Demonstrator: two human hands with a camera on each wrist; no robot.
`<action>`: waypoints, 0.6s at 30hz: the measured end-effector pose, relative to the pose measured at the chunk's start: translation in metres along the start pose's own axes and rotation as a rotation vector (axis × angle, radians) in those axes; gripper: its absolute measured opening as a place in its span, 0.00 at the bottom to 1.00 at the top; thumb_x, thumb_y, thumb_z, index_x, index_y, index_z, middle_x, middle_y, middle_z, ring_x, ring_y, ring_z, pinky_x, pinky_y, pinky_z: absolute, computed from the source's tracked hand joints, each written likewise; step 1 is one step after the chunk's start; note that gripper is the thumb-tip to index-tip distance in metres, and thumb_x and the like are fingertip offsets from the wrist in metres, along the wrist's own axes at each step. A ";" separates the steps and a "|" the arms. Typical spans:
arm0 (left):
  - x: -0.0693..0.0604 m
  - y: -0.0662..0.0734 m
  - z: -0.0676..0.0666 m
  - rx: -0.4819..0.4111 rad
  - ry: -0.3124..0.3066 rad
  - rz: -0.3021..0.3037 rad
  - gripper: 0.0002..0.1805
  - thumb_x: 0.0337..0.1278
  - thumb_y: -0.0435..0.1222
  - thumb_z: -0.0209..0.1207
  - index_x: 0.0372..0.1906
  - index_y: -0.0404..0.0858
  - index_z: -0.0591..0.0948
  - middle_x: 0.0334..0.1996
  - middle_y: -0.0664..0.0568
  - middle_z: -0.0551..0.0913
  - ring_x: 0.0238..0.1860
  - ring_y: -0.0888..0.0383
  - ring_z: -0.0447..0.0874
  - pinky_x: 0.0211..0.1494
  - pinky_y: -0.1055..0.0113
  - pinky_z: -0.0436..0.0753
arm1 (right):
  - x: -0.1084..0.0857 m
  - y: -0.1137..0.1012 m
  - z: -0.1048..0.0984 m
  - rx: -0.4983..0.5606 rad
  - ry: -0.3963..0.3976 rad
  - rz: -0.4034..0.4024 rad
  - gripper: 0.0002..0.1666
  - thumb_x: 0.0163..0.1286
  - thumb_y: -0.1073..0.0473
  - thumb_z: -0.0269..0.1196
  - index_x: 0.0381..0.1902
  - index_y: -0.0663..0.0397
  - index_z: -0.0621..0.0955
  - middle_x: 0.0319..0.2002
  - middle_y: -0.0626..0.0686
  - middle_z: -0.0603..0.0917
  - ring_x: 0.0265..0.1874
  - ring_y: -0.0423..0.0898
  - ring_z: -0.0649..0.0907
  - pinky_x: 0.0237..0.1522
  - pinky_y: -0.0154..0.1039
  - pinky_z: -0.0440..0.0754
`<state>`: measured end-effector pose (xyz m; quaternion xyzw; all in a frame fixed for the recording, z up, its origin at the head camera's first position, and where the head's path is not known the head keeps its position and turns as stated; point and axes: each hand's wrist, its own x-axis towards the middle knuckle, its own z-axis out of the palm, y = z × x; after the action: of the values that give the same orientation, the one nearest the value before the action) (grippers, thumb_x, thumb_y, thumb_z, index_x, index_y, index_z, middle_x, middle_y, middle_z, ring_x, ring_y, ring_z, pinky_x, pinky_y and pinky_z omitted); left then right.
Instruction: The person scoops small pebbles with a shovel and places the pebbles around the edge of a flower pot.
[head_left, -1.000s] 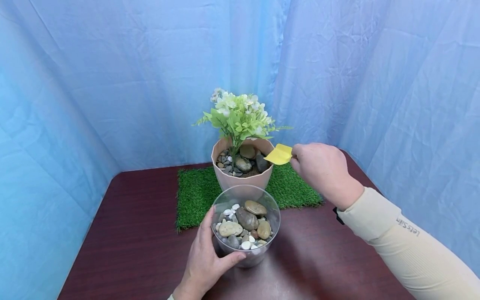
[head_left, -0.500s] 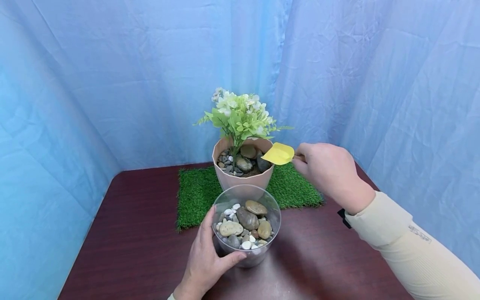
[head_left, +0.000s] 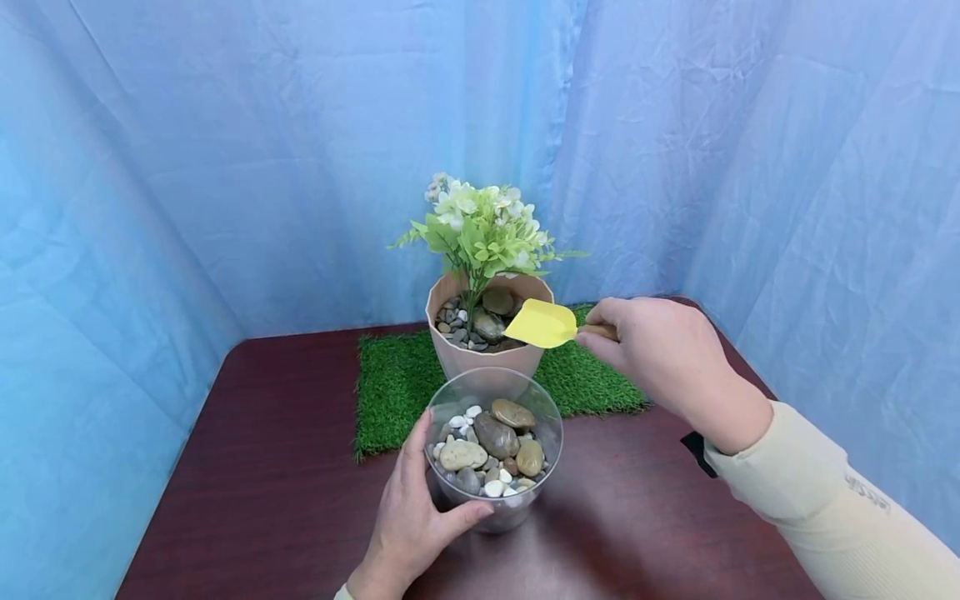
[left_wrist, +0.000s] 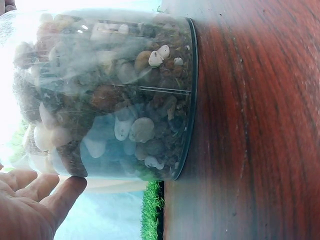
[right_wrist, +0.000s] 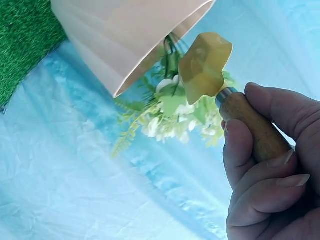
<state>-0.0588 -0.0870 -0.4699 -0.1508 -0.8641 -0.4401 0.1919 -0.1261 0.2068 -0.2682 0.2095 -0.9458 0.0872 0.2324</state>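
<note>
right hand (head_left: 667,358) curled round the wooden handle (right_wrist: 257,125) of the yellow trowel (head_left: 543,324); blade is above the right side of the pink pot (head_left: 487,362), touching the rim or not, can't tell. trowel is likely light, blade thin and stiff, handle dry with decent grip; best hold is on the wood, near the metal collar (right_wrist: 226,96) for tilt control. left hand (head_left: 416,512) holds the clear tub (head_left: 507,518), fingers on its left side, thumb at the near rim. tub is on the table (head_left: 285,417), in front of the pot, part full of stones (head_left: 495,435). probably heavy low down, wall smooth, slippery, maybe crackable; take it round the side, don't squeeze the rim. pot sits on the turf mat (head_left: 393,392); plant (head_left: 480,229) in it looks light and bendy, best held at the stems.
</note>
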 end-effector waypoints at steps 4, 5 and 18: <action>0.000 0.001 0.000 0.005 -0.001 -0.002 0.72 0.36 0.63 0.80 0.85 0.47 0.51 0.80 0.50 0.63 0.75 0.49 0.69 0.75 0.53 0.72 | -0.004 -0.006 -0.003 0.022 -0.010 -0.024 0.02 0.66 0.53 0.73 0.34 0.42 0.90 0.21 0.37 0.82 0.17 0.34 0.73 0.18 0.36 0.71; 0.001 0.001 -0.001 0.006 -0.001 -0.001 0.72 0.36 0.63 0.80 0.85 0.47 0.51 0.80 0.50 0.63 0.75 0.49 0.69 0.74 0.52 0.72 | -0.005 -0.007 -0.003 0.026 -0.018 -0.027 0.02 0.65 0.53 0.73 0.34 0.42 0.90 0.21 0.36 0.82 0.18 0.33 0.73 0.19 0.35 0.71; 0.000 0.001 0.000 0.014 -0.007 -0.011 0.73 0.36 0.63 0.81 0.85 0.49 0.51 0.80 0.50 0.63 0.75 0.48 0.69 0.73 0.47 0.73 | -0.019 -0.024 -0.004 0.055 -0.090 -0.068 0.11 0.63 0.58 0.69 0.26 0.32 0.84 0.18 0.32 0.71 0.19 0.33 0.66 0.20 0.32 0.67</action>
<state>-0.0584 -0.0866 -0.4688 -0.1461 -0.8686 -0.4348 0.1873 -0.0983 0.1933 -0.2721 0.2518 -0.9448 0.0956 0.1865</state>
